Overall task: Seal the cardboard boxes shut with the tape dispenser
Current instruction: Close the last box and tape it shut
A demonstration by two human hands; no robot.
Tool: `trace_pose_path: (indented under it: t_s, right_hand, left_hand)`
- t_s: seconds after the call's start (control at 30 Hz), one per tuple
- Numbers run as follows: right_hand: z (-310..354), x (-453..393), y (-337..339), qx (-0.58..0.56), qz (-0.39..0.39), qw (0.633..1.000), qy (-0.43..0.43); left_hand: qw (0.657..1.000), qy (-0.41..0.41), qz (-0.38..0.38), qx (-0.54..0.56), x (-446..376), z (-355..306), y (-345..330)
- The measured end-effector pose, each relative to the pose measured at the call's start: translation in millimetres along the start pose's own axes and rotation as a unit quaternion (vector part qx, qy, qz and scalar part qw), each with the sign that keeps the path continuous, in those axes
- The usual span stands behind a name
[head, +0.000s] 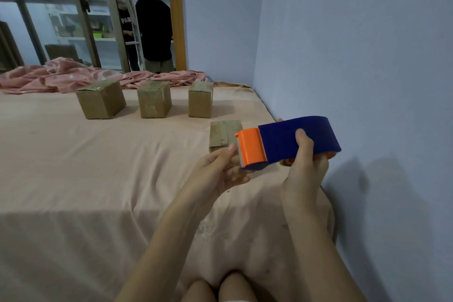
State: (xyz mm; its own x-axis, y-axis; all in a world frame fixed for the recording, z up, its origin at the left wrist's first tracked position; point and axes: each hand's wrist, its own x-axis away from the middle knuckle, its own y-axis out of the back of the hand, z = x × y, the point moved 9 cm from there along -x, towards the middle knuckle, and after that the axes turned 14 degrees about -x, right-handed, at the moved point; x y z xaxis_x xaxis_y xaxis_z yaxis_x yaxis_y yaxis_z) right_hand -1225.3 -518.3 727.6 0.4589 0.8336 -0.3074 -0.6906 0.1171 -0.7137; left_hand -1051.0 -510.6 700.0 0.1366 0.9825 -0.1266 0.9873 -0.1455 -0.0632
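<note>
While the tape dispenser is held at right of centre, gripped round its blue body by the right hand, the tape end at the orange cutter is pinched by the left hand. A short tail should be drawn out straight, then pressed onto the nearest box just behind. Three boxes are lined up further back on the bed.

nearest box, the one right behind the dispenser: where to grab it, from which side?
Probably from above, across its two long side faces. The nearest box lies flat on the sheet with its taped top up and its long axis running away from the camera, so those sides look free. Its near end is hidden behind the tape dispenser and the left hand, so avoid that end.
</note>
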Motion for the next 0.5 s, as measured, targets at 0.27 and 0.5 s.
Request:
trace_pose_path:
  t_s: [0.27, 0.5]
  right_hand:
    - [-11, 0, 10, -0.009, -0.024, 0.999, -0.033]
    - [-18, 5, 10, -0.033, -0.030, 0.998, -0.050]
  left_hand:
    - [0.999, -0.012, -0.046, -0.022, 1, -1, 0]
    - [0.997, 0.007, -0.054, 0.052, 0, 5, -3]
